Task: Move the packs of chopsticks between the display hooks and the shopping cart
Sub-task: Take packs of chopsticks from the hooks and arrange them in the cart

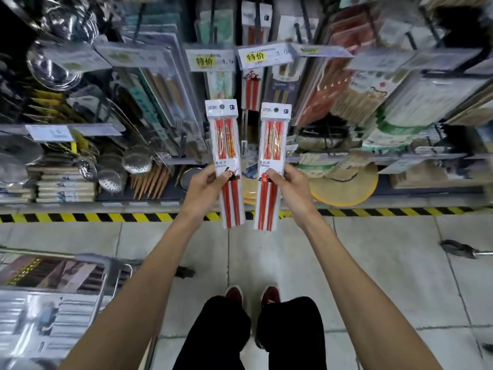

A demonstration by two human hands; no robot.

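Facing a wall of display hooks, crowded with hanging goods under yellow price tags. Straight ahead among them, a hanging pack of what looks like the same red kind. Parked low on the left, near the body: shopping cart, loaded with flat packages too blurred to name.

Raised side by side between rack and body, near each other but apart: left pack of chopsticks and right pack of chopsticks. Both roughly upright, printed faces toward the camera, header cards on top. Probably held this way to keep the punched tops uppermost and free, ready for threading onto a hook. Equally possible: just lifted off and bound for the cart. Impossible to tell the direction from here.

Gripping one pack each, low down at the printed label: left hand and right hand, closed around the plastic with thumb pressed across the front, leaving the top ends clear.

Smallest of all, in each header: a hang hole, unobstructed.
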